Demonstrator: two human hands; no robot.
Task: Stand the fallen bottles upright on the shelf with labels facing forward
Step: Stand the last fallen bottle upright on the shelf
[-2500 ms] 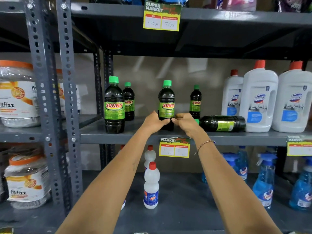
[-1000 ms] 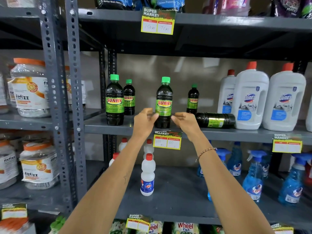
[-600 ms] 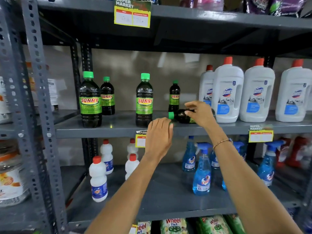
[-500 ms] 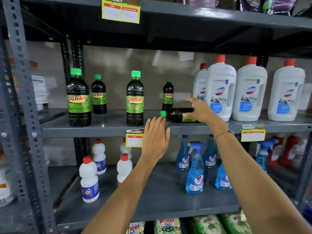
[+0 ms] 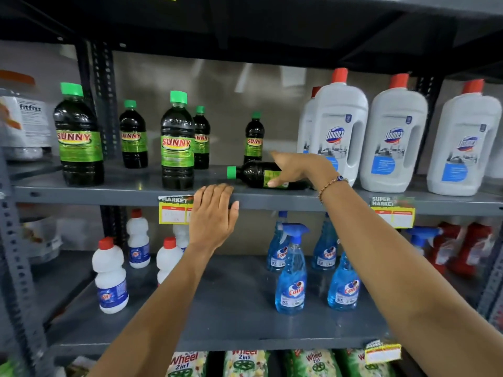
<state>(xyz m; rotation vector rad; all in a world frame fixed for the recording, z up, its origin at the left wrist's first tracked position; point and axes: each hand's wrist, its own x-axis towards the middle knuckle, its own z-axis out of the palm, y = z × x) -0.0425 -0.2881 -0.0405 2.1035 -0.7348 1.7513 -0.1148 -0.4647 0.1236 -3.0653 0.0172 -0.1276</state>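
Note:
A dark Sunny bottle with a green cap (image 5: 254, 174) lies on its side on the grey middle shelf (image 5: 109, 191), cap pointing left. My right hand (image 5: 298, 170) wraps over its body, thumb on top and fingers on the label. My left hand (image 5: 213, 214) rests flat against the shelf's front edge, fingers apart and holding nothing. Several other Sunny bottles stand upright with labels forward: one at the left (image 5: 77, 137), one in the middle (image 5: 177, 141), smaller ones behind (image 5: 254, 138).
White Domex jugs with red caps (image 5: 337, 131) stand close to the right of the fallen bottle. Blue Colin spray bottles (image 5: 291, 273) and small white bottles (image 5: 110, 276) fill the shelf below. Price tags (image 5: 174, 212) hang on the shelf edge. A grey upright post (image 5: 16, 268) stands at left.
My right hand moved from the upright middle bottle to the fallen one and closed around it. My left hand let go and dropped to the shelf edge. The view shifted right.

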